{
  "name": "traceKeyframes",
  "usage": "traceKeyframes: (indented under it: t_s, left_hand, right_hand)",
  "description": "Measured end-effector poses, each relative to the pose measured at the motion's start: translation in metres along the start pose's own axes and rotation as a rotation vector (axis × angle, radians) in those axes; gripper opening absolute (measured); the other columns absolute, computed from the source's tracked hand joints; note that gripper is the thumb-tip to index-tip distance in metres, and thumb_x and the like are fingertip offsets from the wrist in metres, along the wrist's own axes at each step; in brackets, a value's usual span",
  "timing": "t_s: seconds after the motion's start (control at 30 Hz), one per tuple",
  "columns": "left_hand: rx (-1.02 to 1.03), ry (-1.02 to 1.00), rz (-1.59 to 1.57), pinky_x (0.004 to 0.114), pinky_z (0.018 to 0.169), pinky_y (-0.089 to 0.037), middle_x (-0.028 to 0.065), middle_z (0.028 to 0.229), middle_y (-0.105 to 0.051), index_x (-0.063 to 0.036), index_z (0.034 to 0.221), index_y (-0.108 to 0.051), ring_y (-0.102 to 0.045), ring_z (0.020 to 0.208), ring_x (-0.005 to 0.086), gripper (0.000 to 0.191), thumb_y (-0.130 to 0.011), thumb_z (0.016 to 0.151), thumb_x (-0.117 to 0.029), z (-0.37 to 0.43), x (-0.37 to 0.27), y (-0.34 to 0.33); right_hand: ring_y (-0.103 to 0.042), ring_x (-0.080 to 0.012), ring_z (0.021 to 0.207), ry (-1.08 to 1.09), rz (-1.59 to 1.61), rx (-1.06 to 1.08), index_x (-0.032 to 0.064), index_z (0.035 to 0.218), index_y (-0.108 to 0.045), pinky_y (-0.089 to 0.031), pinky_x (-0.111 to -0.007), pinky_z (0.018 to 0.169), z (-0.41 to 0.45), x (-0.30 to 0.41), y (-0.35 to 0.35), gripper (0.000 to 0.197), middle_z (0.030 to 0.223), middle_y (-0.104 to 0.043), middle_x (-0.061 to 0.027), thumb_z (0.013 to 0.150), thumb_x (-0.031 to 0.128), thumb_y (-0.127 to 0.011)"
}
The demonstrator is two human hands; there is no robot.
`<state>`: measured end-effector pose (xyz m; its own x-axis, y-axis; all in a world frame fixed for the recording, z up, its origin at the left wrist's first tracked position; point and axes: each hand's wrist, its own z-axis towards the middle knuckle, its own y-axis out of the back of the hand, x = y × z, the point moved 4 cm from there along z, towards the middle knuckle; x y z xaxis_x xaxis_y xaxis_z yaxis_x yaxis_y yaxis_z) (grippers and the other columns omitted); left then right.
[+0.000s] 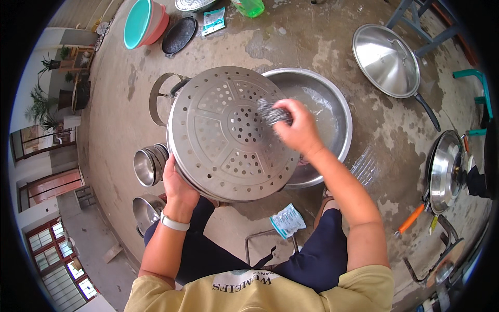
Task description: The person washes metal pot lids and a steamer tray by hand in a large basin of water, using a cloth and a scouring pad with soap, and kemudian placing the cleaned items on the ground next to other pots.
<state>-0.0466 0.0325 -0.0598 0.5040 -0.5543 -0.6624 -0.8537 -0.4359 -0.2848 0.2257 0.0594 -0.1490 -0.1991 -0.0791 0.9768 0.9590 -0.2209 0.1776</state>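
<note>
A round metal steamer tier (208, 146) faces me, its perforated bottom tilted up above the near side of a wide metal basin (346, 128). My left hand (178, 179) grips its lower left rim. In my right hand (298, 126) is a steel wool scrubber (268, 111), over the right part of the perforated bottom; motion blurs it, so I cannot tell if it touches. Shallow, cloudy water (325, 121) shows in the basin, partly hidden by the tier. A black side handle (180, 86) sticks out at the tier's upper left.
Stacked metal bowls (145, 167) and a metal pot (146, 210) stand at left. A metal ring (154, 99) lies beyond them. A lidded pan (386, 60) and a glass-centred lid (446, 171) are at right. Plastic basins (138, 23) stand far left; a packet (288, 221) lies between my legs.
</note>
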Motion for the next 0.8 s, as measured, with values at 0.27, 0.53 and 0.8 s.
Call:
traceKeyframes:
  t_s: [0.27, 0.53, 0.8]
  left_hand:
    - [0.048, -0.069, 0.074, 0.038, 0.095, -0.042, 0.0105, 0.122, -0.053, -0.0053, 0.126, -0.046, -0.052, 0.11, 0.0252, 0.046, -0.03, 0.095, -0.036, 0.013, 0.022, 0.004]
    - [-0.015, -0.021, 0.127, 0.037, 0.094, -0.042, 0.0093, 0.122, -0.054, -0.0059, 0.125, -0.046, -0.052, 0.11, 0.0244, 0.046, -0.034, 0.095, -0.039, 0.013, 0.021, 0.003]
    - [-0.028, 0.084, 0.13, 0.037, 0.096, -0.041, 0.0101, 0.123, -0.053, -0.0059, 0.127, -0.045, -0.052, 0.11, 0.0244, 0.046, -0.032, 0.097, -0.039, 0.011, 0.031, 0.014]
  right_hand:
    - [-0.045, -0.0372, 0.115, 0.398, 0.037, 0.177, 0.0117, 0.109, -0.056, -0.036, -0.046, 0.099, -0.043, 0.096, -0.089, 0.035, 0.119, -0.048, -0.0162, 0.074, 0.014, -0.063]
    - [-0.046, -0.0335, 0.116, 0.029, -0.238, -0.179, 0.0105, 0.115, -0.055, -0.037, -0.04, 0.1, 0.034, -0.086, -0.046, 0.034, 0.123, -0.05, -0.019, 0.082, 0.017, -0.056]
    - [-0.044, -0.0344, 0.118, 0.128, -0.086, -0.064, 0.0095, 0.115, -0.055, -0.035, -0.042, 0.101, -0.025, -0.016, -0.068, 0.035, 0.123, -0.048, -0.0189, 0.081, 0.014, -0.058]
